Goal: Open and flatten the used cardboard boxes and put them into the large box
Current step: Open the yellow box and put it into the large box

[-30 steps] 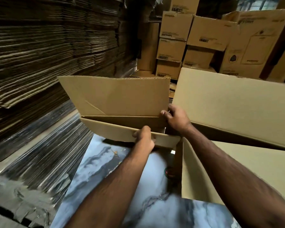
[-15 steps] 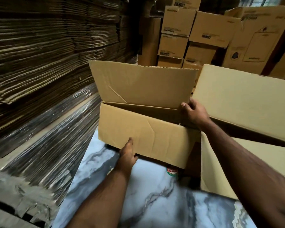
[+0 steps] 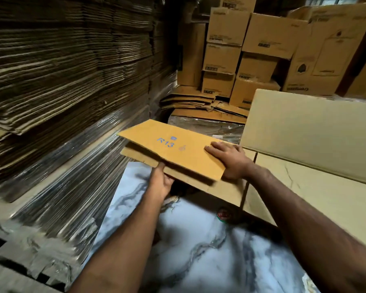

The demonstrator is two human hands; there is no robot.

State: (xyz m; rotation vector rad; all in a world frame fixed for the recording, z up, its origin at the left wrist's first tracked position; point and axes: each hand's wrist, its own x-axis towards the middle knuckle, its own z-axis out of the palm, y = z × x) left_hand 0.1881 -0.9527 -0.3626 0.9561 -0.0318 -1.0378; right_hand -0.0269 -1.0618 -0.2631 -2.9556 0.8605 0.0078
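box (image 3: 178,151) now folded flat, both hands holding

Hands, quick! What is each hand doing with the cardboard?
Left hand: grips the near edge of the flattened R13 box.
Right hand: open, fingers pressing flat on top of it.

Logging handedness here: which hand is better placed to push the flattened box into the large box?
Probably right: the right hand lies flat on the flattened box beside the large box; the left hand grips the far edge.
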